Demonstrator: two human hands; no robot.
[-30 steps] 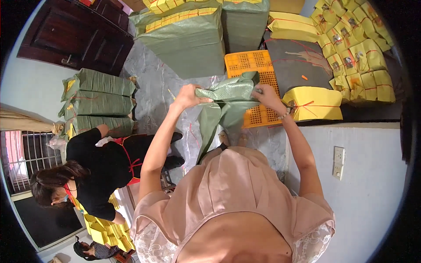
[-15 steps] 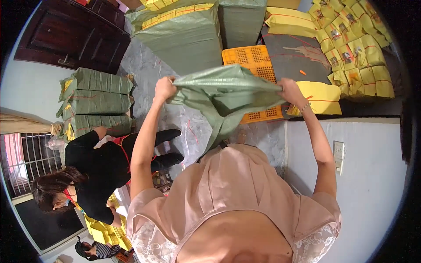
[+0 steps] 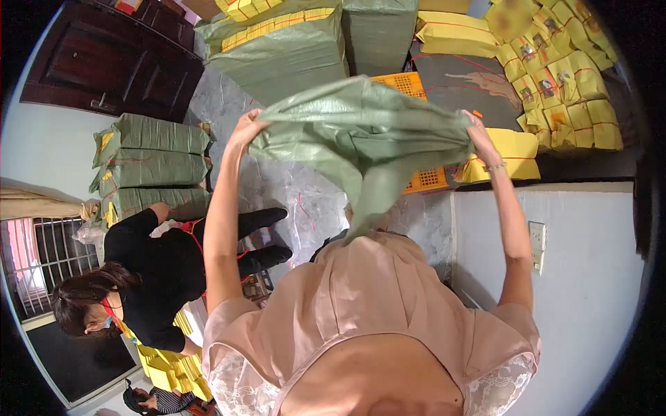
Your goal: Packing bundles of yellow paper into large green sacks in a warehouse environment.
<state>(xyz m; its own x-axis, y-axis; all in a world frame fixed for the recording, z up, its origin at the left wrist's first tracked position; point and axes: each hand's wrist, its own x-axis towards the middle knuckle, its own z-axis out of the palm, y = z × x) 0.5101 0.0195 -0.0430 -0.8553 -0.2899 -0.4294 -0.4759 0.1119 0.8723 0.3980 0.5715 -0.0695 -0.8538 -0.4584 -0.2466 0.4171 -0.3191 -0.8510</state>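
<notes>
A green woven sack (image 3: 361, 139) hangs spread out in front of me, held up at chest height. My left hand (image 3: 247, 126) grips its left top corner and my right hand (image 3: 479, 133) grips its right top corner. The sack's lower part droops down toward my body. Behind it an orange plastic crate (image 3: 416, 132) is partly hidden.
A person in black (image 3: 149, 270) crouches at my left over yellow bundles (image 3: 170, 364). Green sacked bales (image 3: 149, 163) are stacked by the wall, larger ones (image 3: 284, 48) at the back. Yellow packs (image 3: 555, 76) pile at the right. A white low wall (image 3: 576, 277) stands at my right.
My hands have moved apart and upward, pulling the folded green sack open into a wide sheet. The crouching person has stayed in place.
</notes>
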